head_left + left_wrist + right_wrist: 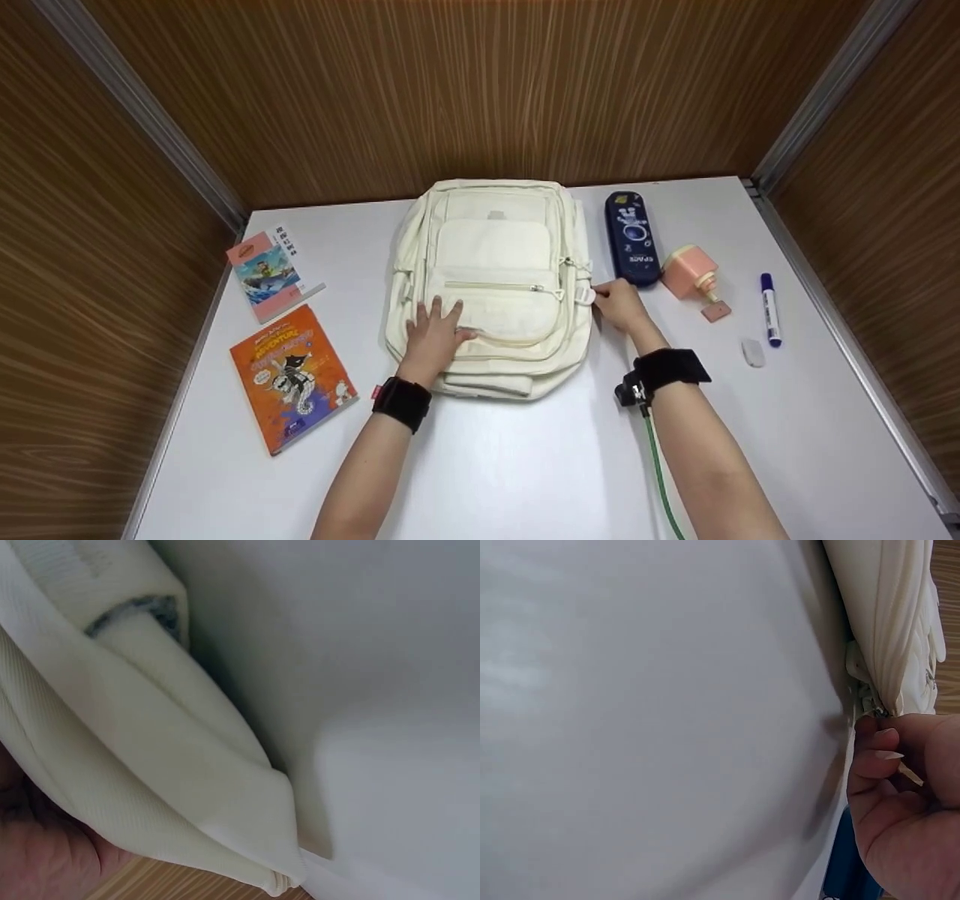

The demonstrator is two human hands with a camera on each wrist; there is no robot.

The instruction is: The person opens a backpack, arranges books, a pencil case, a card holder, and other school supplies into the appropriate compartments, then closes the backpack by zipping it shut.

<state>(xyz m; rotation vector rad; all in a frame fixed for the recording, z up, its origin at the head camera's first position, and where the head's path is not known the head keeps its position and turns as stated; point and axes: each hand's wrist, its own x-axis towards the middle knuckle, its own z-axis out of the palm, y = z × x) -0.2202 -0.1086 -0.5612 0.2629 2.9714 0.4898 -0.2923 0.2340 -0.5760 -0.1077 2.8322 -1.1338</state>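
Observation:
A cream backpack point(491, 240) lies front side up on the white table. My left hand point(433, 337) rests with spread fingers on its lower front pocket. In the left wrist view, part of this hand point(52, 859) shows beside the pale fabric. At the bag's right side, near a white strap buckle point(585, 296), my right hand point(624, 306) has its fingers curled. The right wrist view shows its thumb and fingers point(907, 780) pinching at a small metal zipper pull point(881, 712) on the bag's seam; the fingertips partly hide it.
Left of the bag lie a pink-bordered book point(266, 274) and an orange comic book point(296, 379). To the right are a dark blue pencil case point(634, 236), a pink box-shaped item point(690, 271), a blue marker point(770, 309) and a whitish eraser point(752, 352). Wood-grain panels point(480, 90) surround the table.

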